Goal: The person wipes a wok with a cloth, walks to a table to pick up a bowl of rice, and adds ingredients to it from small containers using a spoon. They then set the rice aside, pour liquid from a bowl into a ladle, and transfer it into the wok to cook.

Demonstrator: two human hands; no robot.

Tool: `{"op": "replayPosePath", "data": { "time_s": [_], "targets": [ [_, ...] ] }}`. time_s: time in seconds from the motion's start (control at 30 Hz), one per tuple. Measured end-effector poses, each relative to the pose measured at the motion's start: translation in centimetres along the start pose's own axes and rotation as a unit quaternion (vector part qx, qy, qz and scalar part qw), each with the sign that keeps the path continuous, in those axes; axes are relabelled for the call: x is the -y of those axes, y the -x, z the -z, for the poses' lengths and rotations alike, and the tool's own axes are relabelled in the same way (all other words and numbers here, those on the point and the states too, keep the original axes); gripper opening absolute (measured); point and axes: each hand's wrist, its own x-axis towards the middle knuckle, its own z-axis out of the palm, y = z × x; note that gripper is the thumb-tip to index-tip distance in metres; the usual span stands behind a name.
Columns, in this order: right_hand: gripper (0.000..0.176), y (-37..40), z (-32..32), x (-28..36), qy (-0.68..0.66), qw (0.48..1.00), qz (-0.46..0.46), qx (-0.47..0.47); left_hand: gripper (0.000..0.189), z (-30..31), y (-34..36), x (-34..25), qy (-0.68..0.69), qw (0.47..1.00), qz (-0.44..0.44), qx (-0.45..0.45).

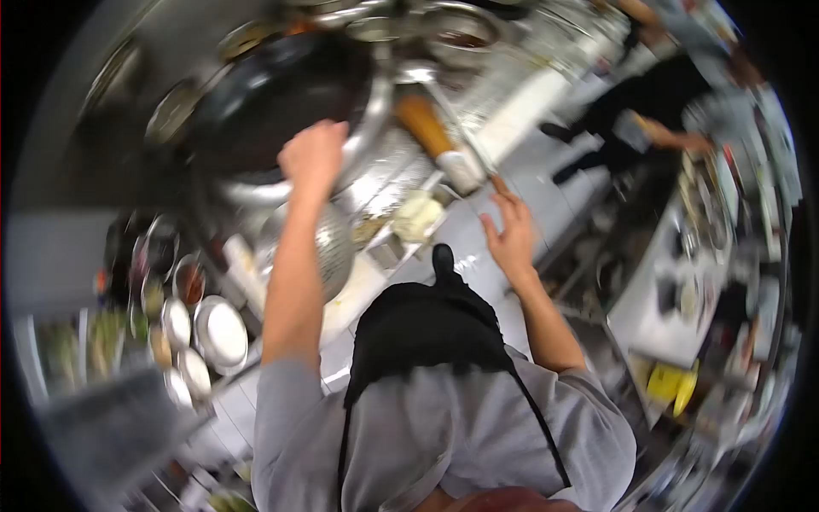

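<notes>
- Wok (269,102), dark and wide, sits on the far left of the cooking range, a bright metal ring (373,124) curving round its right side; that is what the work is about, as far as I can see from across the room.
- The left hand (314,152) is curled into a fist at the wok's near right edge and looks clamped on it, though blur hides just how the fingers wrap.
- The right hand (512,235) has its fingers apart and grips nothing; its fingertips are close to the wooden handle (498,184) of a long metal utensil, and I cannot tell whether they touch.
- Just left of that handle lies a brown-and-white cylindrical object (431,136), slanting toward the right hand.
- Nearer than the wok, partly behind the left forearm, is a rounded, perforated metal strainer (333,247).
- To its right stands a container of pale food (418,215), contents too smeared to name.
- At the far side I make out a metal bowl (461,30) with something dark brown in it.
- Over on the left are white dishes (223,334), a bowl of red seasoning (189,280) beyond them, and trays of greens (84,340) at the outer edge.
- The cook wears a grey shirt (418,427) and a black apron (426,328), standing on pale floor tiles (546,203).
- Far right, a co-worker in dark clothing (636,107) is beside a steel counter (661,320); a yellow object (670,386) is at its near end.
</notes>
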Motion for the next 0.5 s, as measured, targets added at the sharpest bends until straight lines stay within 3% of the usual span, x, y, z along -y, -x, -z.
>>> {"op": "replayPosePath", "data": {
  "time_s": [0.07,0.1,0.17,0.2,0.23,0.3,0.37,0.43,0.5],
  "targets": [
    [0.039,4.9,2.2,0.0,-0.032,0.990,-0.131,0.042,0.048,0.6,0.5,-1.3,-0.054,0.995,0.021,0.078],
    [0.035,7.6,3.4,-1.1,0.029,0.995,-0.085,0.032,0.044,-1.5,0.8,-0.4,-0.035,0.999,-0.012,0.023],
    [0.028,12.3,6.1,-1.4,0.037,0.972,-0.219,0.073,0.049,-1.0,0.7,-0.8,-0.047,0.995,0.009,0.091],
    [0.025,14.1,7.6,-1.4,0.042,0.955,-0.282,0.081,0.051,-0.9,1.0,-0.3,-0.059,0.994,-0.028,0.085],
    [0.024,16.8,8.0,-2.8,0.077,0.963,-0.256,0.020,0.051,-2.9,0.6,1.6,-0.039,0.998,-0.043,0.035],
    [0.027,19.8,10.6,-3.9,0.116,0.937,-0.330,0.011,0.049,-3.8,0.0,3.2,-0.062,0.995,-0.076,0.010],
    [0.023,21.2,12.8,-4.7,0.121,0.908,-0.396,-0.058,0.047,-5.5,-0.7,4.7,-0.033,0.992,-0.108,-0.048],
    [0.017,23.1,13.6,-6.2,0.120,0.900,-0.384,-0.165,0.052,-5.1,-0.1,4.2,-0.006,0.998,-0.062,-0.021],
    [0.012,24.3,15.1,-7.6,0.132,0.896,-0.350,-0.238,0.051,-9.1,-1.8,7.7,0.027,0.976,-0.162,-0.143]
  ]
}}
